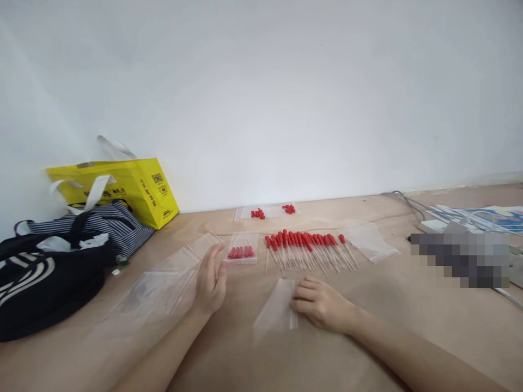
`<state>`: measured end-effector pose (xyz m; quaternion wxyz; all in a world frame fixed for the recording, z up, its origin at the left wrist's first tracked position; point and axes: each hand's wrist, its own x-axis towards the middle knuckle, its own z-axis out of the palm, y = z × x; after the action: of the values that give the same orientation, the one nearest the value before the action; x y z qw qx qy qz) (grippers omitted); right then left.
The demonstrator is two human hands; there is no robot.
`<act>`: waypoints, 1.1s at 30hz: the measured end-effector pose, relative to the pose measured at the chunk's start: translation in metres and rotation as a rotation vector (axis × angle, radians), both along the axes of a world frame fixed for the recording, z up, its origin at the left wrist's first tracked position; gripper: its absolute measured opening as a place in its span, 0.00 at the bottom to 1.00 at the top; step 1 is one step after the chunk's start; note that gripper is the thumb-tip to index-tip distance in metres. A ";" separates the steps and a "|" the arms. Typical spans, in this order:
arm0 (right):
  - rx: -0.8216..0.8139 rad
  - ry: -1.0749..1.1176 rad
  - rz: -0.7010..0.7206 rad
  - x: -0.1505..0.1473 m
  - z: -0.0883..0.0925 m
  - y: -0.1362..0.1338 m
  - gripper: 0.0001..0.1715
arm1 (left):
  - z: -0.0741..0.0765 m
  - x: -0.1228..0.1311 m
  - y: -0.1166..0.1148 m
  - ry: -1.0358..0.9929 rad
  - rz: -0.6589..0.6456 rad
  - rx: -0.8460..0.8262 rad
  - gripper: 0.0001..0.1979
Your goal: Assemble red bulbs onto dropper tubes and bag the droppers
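Holds the left hand open, with fingers outstretched and thumb apart, at the right end of some overlapping clear bags. Has the right hand, with fingers curled, against the right edge of a flat plastic bag on the desk. Cannot tell a firm pinch there from a light touch. Beyond that bag, a crowded row of red-topped droppers, with pale stems toward the near side. Just beyond the left hand, to its right, a small packet with red tops inside. Near the wall, 2 clusters of red bulbs. At far left, a yellow carrier bag behind a striped bag.
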<state>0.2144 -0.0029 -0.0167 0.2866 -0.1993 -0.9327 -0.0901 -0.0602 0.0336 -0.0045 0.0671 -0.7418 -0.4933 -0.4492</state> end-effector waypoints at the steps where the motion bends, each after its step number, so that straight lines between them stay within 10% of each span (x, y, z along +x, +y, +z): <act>1: -0.040 -0.015 0.002 -0.004 -0.001 -0.001 0.15 | 0.003 0.001 -0.002 -0.030 -0.008 0.032 0.19; 13: -0.479 0.047 0.008 0.005 -0.004 -0.001 0.15 | 0.015 0.048 -0.046 0.500 -0.635 0.017 0.20; 21: -0.553 0.117 0.037 0.008 -0.007 0.002 0.21 | 0.026 0.057 -0.058 0.601 -0.050 0.359 0.15; 27: -0.535 0.125 0.037 0.004 -0.004 -0.002 0.18 | 0.009 0.058 -0.052 0.587 -0.464 -0.286 0.21; 33: -0.502 0.196 -0.153 0.009 -0.005 0.000 0.12 | 0.011 0.061 -0.054 0.551 -0.541 -0.634 0.27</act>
<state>0.2233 -0.0031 -0.0215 0.3093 -0.3416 -0.8760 0.1423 0.0010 -0.0202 0.0060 -0.1528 -0.9183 -0.3592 -0.0659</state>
